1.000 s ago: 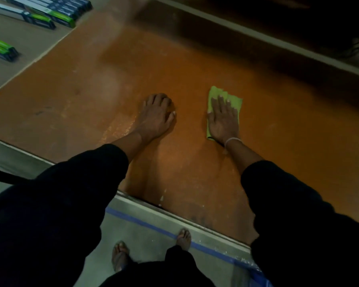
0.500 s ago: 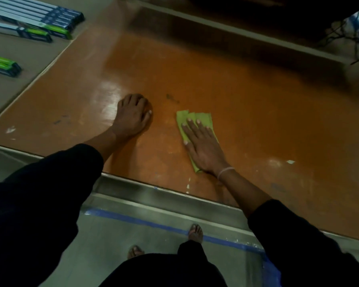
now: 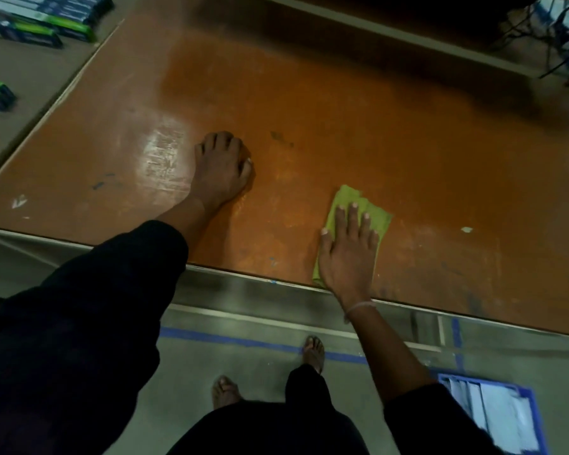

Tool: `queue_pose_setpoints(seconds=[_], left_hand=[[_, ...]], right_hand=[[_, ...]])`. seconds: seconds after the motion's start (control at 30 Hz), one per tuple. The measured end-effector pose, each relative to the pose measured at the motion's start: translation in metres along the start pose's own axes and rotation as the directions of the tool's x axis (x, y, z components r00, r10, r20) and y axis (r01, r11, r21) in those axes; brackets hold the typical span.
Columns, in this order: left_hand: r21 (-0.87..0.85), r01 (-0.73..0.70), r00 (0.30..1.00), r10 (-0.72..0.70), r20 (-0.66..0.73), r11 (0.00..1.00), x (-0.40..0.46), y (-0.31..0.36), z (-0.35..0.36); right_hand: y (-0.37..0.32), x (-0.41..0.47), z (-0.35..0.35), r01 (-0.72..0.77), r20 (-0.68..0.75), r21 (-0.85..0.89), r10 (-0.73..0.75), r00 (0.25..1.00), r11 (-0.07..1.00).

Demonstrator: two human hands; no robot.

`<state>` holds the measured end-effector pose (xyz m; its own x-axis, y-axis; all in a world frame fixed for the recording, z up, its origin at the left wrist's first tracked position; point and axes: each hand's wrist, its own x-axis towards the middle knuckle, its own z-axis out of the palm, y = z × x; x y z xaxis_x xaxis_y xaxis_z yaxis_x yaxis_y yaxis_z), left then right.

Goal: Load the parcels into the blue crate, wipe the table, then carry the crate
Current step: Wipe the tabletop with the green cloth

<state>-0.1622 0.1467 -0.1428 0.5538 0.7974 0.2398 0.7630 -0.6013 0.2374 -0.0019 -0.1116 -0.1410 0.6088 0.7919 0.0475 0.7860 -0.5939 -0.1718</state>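
My right hand (image 3: 347, 251) lies flat with straight fingers on a folded green cloth (image 3: 370, 210), pressing it onto the orange table (image 3: 342, 103) close to the near edge. My left hand (image 3: 222, 167) rests on the tabletop to the left of the cloth, fingers bent under, holding nothing. On the floor at the lower right stands the blue crate (image 3: 534, 405) with white parcels (image 3: 500, 412) inside; my right sleeve covers part of it.
Long blue and green boxes (image 3: 43, 19) lie on a grey surface (image 3: 30, 67) to the far left. Blue tape lines (image 3: 230, 338) mark the floor by my feet. Dark cables (image 3: 552, 31) hang at the back right. Small white flecks (image 3: 466, 229) dot the tabletop.
My right hand has slid the green cloth toward the near edge and to the right. The left hand stays where it was. The view dropped, so the blue crate now shows.
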Motion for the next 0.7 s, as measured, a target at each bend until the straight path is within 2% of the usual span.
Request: queue_pose_setpoints(seconds=[0.03, 0.07, 0.13, 0.2, 0.23, 0.3, 0.37, 0.43, 0.5, 0.53, 0.57, 0.67, 0.7], left_hand=[[0.0, 0.002, 1.0, -0.002, 0.001, 1.0, 0.001, 0.0, 0.0], [0.0, 0.006, 1.0, -0.006, 0.005, 1.0, 0.002, 0.0, -0.001], [-0.001, 0.012, 1.0, -0.012, 0.009, 1.0, 0.002, 0.0, -0.001], [0.005, 0.007, 1.0, -0.007, -0.001, 1.0, 0.002, -0.001, -0.001], [0.005, 0.005, 1.0, -0.005, -0.007, 1.0, 0.002, -0.001, -0.001], [0.0, 0.009, 1.0, -0.009, -0.004, 1.0, 0.002, 0.0, -0.002], [-0.004, 0.016, 1.0, -0.016, -0.001, 1.0, 0.001, -0.001, -0.002], [-0.015, 0.024, 1.0, -0.024, 0.003, 1.0, 0.001, -0.003, -0.003], [-0.036, 0.013, 1.0, -0.013, 0.002, 0.999, 0.002, -0.005, -0.001], [-0.057, 0.005, 1.0, -0.004, 0.008, 0.998, 0.003, -0.006, -0.001], [-0.079, -0.01, 1.0, 0.012, 0.021, 0.997, 0.005, -0.009, -0.002], [-0.071, -0.062, 0.997, 0.065, 0.039, 0.996, 0.015, -0.028, -0.008], [-0.058, -0.073, 0.997, 0.075, 0.036, 0.996, 0.018, -0.034, -0.009]], right_hand=[[-0.008, -0.007, 0.0, 0.022, 0.006, -0.002, -0.022, 1.0, 1.0], [-0.014, -0.014, 0.0, 0.116, 0.022, 0.001, -0.116, 0.993, 0.993], [-0.014, -0.022, -0.002, 0.371, 0.086, 0.03, -0.372, 0.924, 0.928], [-0.006, -0.013, -0.003, 0.475, 0.108, 0.045, -0.477, 0.872, 0.879], [-0.004, -0.005, -0.001, 0.447, 0.096, 0.043, -0.449, 0.888, 0.894], [-0.006, 0.008, 0.004, 0.282, 0.063, 0.026, -0.283, 0.957, 0.959], [-0.019, 0.014, 0.009, 0.156, 0.041, -0.013, -0.156, 0.987, 0.988], [-0.028, 0.016, 0.01, 0.258, 0.068, -0.008, -0.257, 0.964, 0.966], [-0.022, 0.025, 0.007, 0.46, 0.123, 0.019, -0.458, 0.88, 0.888], [-0.016, 0.036, 0.005, 0.497, 0.132, 0.022, -0.496, 0.858, 0.867], [-0.011, 0.052, 0.006, 0.471, 0.118, 0.019, -0.469, 0.875, 0.882], [-0.021, 0.099, 0.009, 0.185, 0.104, 0.011, -0.185, 0.977, 0.983], [-0.033, 0.107, 0.012, 0.179, 0.111, 0.008, -0.179, 0.978, 0.984]])
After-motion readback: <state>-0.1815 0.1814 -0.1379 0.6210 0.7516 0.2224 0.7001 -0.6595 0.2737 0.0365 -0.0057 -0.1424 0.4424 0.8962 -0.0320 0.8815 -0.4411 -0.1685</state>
